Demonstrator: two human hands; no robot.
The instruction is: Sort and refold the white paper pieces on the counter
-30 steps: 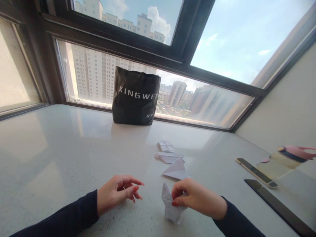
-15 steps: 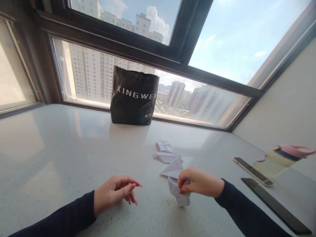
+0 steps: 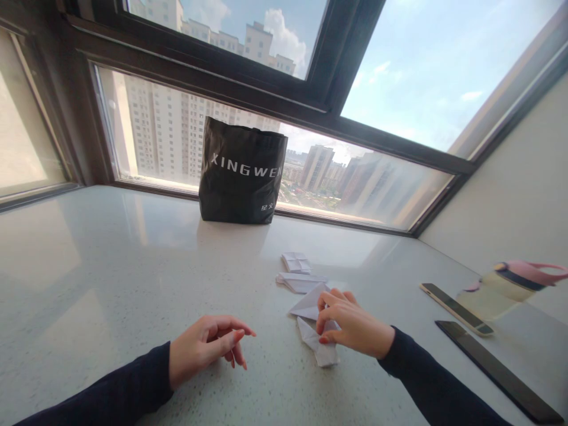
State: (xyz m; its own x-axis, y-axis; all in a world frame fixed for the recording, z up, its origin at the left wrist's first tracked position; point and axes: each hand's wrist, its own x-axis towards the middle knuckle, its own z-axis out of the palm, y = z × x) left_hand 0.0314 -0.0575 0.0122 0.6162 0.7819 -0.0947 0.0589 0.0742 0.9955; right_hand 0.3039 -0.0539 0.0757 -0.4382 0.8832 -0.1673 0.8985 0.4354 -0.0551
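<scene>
My right hand (image 3: 350, 325) rests on a white folded paper piece (image 3: 317, 345) that lies on the pale stone counter (image 3: 133, 266), with thumb and fingers pinched on its upper edge. My left hand (image 3: 206, 349) lies on the counter to the left, fingers loosely curled and apart, holding nothing. Just beyond my right hand sits a folded paper triangle (image 3: 306, 305). Two more folded paper pieces, a flat one (image 3: 299, 282) and a small square one (image 3: 296, 262), lie farther back.
A black bag (image 3: 242, 173) with white lettering stands at the window ledge. Two phones, one (image 3: 457, 309) with a pale edge and one dark (image 3: 497, 370), lie on the right. A pink-lidded bottle (image 3: 510, 284) lies by the right wall.
My right hand carried the folded paper away from me and lowered it flat onto the counter beside the paper triangle. My left hand stayed where it was.
</scene>
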